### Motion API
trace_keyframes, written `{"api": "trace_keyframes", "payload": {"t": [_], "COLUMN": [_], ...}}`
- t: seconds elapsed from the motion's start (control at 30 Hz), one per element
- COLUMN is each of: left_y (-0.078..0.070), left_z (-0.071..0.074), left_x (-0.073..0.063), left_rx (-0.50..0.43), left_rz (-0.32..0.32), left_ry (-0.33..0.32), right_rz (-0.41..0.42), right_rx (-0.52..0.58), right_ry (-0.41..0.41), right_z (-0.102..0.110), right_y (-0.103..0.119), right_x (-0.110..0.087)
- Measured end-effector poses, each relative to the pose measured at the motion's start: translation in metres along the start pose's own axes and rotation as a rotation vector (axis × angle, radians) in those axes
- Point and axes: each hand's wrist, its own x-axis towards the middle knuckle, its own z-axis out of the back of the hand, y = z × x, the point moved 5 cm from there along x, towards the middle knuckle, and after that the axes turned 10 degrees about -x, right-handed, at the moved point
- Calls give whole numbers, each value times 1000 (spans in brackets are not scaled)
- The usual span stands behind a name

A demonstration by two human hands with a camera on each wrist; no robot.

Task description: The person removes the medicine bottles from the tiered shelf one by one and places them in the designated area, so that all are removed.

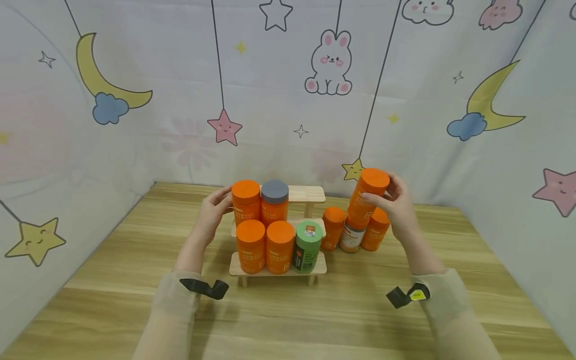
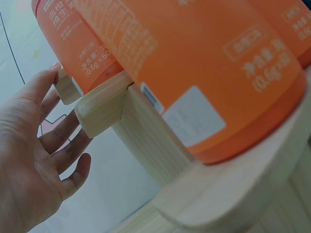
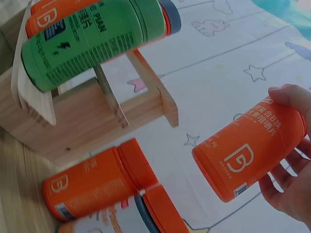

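Observation:
My right hand [image 1: 402,207] grips an orange bottle [image 3: 250,150], thumb on one side and fingers around the other. In the head view this bottle tilts above three bottles on the table: an orange one [image 1: 333,227], a white-labelled one [image 1: 352,236] and another orange one [image 1: 377,231]. My left hand [image 2: 36,150] is at the left end of a tiered wooden rack [image 2: 102,104], loosely bent fingers by its board end and beside an orange-capped bottle [image 1: 246,205]. Next to that stands a grey-capped bottle [image 1: 275,205]. The front tier bears two orange bottles [image 1: 251,247] and a green bottle [image 1: 308,247].
The rack stands on a wood-grain table [image 1: 360,310], its top board [image 1: 306,193] showing behind the bottles. A pale cloth backdrop [image 1: 279,90] with cartoon moons, stars and a rabbit rises behind the table and along both sides.

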Motion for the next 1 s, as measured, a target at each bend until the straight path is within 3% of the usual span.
{"api": "trace_keyframes", "payload": {"t": [0.57,1.0], "left_y": [1,0], "left_z": [-1,1], "left_x": [0,0], "left_rx": [0,2], "left_rz": [-7,-2], "left_ry": [1,-12], "right_rz": [43,-26], "right_rx": [59,86], "right_ry": [-232,-363], "right_z": [55,83], "right_y": [-19,-43], "right_x": [-5,-15]}}
